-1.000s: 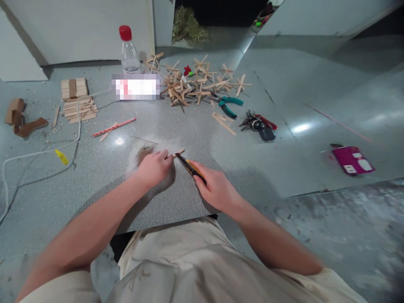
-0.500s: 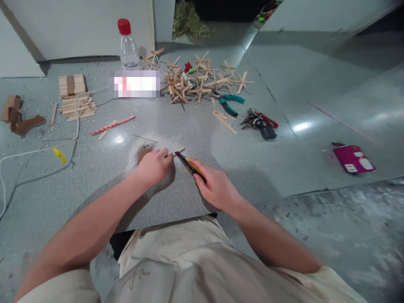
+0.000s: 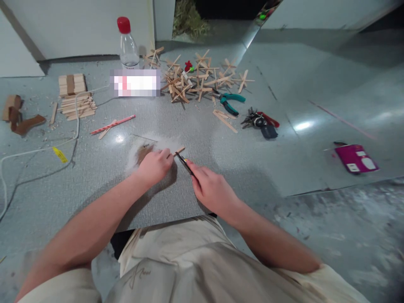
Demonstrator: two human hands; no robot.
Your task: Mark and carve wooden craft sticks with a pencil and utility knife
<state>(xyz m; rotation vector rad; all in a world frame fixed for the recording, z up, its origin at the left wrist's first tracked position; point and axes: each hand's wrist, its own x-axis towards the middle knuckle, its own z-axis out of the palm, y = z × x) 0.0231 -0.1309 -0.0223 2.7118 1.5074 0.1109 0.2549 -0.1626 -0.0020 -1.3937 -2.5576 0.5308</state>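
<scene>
A thin wooden craft stick [image 3: 181,150] is pinched in my left hand [image 3: 157,163], with its free end pointing up and to the right. My right hand [image 3: 212,185] is closed round a utility knife [image 3: 185,162]. The knife's blade touches or lies right at the stick, just beyond my left fingertips; the exact contact is too small to make out. Beside my left hand lies a brown piece [image 3: 145,151] in a patch of pale dust.
Joined craft sticks [image 3: 202,80] are heaped at the back, near teal pliers [image 3: 232,103] and keys [image 3: 259,122]. Bundled sticks [image 3: 72,85], a white cable [image 3: 77,122] and a red-striped pencil [image 3: 113,125] are leftward. A red-capped bottle [image 3: 128,46] stands behind; a purple packet [image 3: 355,158] lies right.
My right hand has turned slightly, so the knife shows more edge-on and less of its yellow side is visible. My left hand and the stick stay nearly in place.
</scene>
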